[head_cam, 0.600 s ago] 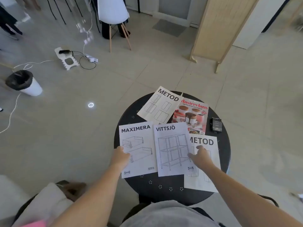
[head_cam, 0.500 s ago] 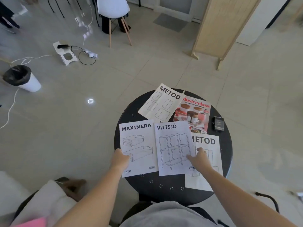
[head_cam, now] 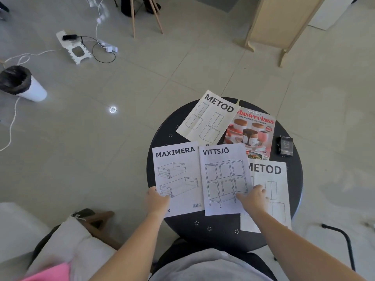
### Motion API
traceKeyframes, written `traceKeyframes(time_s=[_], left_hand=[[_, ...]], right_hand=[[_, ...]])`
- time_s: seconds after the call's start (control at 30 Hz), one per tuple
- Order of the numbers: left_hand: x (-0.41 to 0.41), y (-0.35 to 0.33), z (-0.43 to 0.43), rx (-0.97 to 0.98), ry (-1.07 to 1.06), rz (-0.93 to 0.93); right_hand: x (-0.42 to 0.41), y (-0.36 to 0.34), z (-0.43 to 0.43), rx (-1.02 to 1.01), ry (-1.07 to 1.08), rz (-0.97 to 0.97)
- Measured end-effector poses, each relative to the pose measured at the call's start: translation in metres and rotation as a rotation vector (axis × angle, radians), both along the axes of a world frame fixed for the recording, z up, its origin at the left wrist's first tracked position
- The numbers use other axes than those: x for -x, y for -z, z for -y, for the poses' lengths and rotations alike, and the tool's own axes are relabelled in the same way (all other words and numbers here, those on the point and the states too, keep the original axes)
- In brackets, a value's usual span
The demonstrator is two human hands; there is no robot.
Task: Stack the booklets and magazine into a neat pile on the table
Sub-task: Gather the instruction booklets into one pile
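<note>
Several paper items lie spread on a round black table [head_cam: 227,232]. The MAXIMERA booklet [head_cam: 176,171] is at the near left, and my left hand [head_cam: 157,200] grips its lower left corner. Beside it, the VITTSJÖ booklet [head_cam: 223,179] overlaps a METOD booklet [head_cam: 272,189] at the near right. My right hand [head_cam: 253,198] rests flat across the edge where these two meet, fingers spread. A second METOD booklet [head_cam: 209,118] lies tilted at the far side, partly over a Masterclass cooking magazine [head_cam: 255,134].
A small black box [head_cam: 285,147] sits at the table's right edge. On the floor: a bin with a black liner [head_cam: 20,84], a white power strip with cables [head_cam: 75,47], chair legs [head_cam: 146,17], a wooden screen [head_cam: 284,21]. A black metal bar [head_cam: 343,242] stands near right.
My left hand has closed on the corner of the MAXIMERA booklet. My right hand has slid slightly left onto the VITTSJÖ booklet. The booklets have barely shifted.
</note>
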State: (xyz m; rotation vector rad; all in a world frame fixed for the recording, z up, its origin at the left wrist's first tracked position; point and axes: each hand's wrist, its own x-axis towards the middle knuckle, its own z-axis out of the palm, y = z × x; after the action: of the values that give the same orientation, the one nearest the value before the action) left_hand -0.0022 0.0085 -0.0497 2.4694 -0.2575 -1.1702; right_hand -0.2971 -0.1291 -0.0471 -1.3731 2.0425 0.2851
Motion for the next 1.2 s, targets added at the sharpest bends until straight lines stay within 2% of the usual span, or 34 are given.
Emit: traceKeyframes(time_s=[0.17, 0.37, 0.5, 0.83, 1.2], left_hand=[[0.000, 0.008, 0.004, -0.031, -0.056, 0.031], [-0.001, 0.009, 0.010, -0.022, -0.125, -0.024], [-0.006, 0.018, 0.008, -0.001, -0.102, -0.020], [-0.006, -0.014, -0.007, 0.195, -0.011, -0.099], [0.003, -0.066, -0.037, 0.360, -0.167, -0.222]], right_hand=[[0.001, 0.003, 0.004, 0.011, 0.040, 0.032], [0.004, 0.007, 0.006, -0.040, 0.092, 0.111], [0.009, 0.007, 0.001, -0.014, 0.131, 0.233], [0.020, -0.025, -0.018, -0.035, 0.203, 0.540], [0.032, -0.053, -0.037, -0.071, 0.207, 0.727]])
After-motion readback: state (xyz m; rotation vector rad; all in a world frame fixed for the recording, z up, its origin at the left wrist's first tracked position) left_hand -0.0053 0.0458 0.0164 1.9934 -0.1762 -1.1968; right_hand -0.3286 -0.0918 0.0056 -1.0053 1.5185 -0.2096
